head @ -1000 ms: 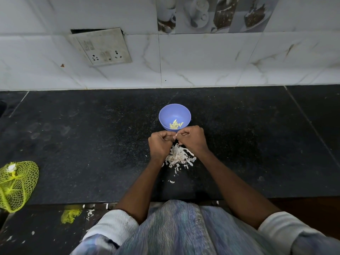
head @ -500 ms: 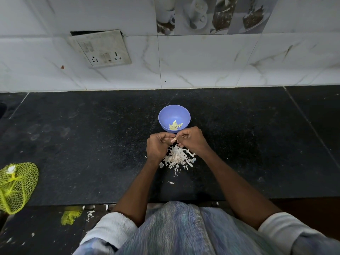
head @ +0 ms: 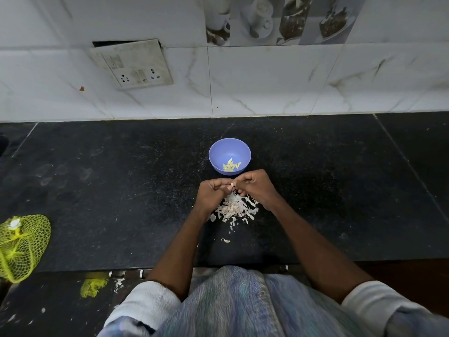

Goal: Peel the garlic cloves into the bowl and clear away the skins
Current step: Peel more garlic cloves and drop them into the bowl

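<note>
A small blue bowl [head: 229, 152] stands on the black counter and holds several pale peeled cloves [head: 231, 165]. Just in front of it my left hand [head: 211, 193] and my right hand [head: 257, 186] meet, fingers curled, and pinch one garlic clove [head: 232, 184] between their fingertips. Most of the clove is hidden by the fingers. Under and behind the hands lies a heap of white papery skins [head: 235, 207], with a few loose flakes [head: 226, 240] nearer the counter's front edge.
A yellow mesh bag [head: 20, 244] lies at the counter's left front edge. A scrap of yellow mesh [head: 93, 285] and skin bits sit on the lower ledge. A switch plate [head: 133, 64] hangs on the tiled wall behind the black counter [head: 97, 190].
Both hands stay together in front of the bowl and have shifted slightly; the fingertips work at the clove, which now shows a little more between them.
</note>
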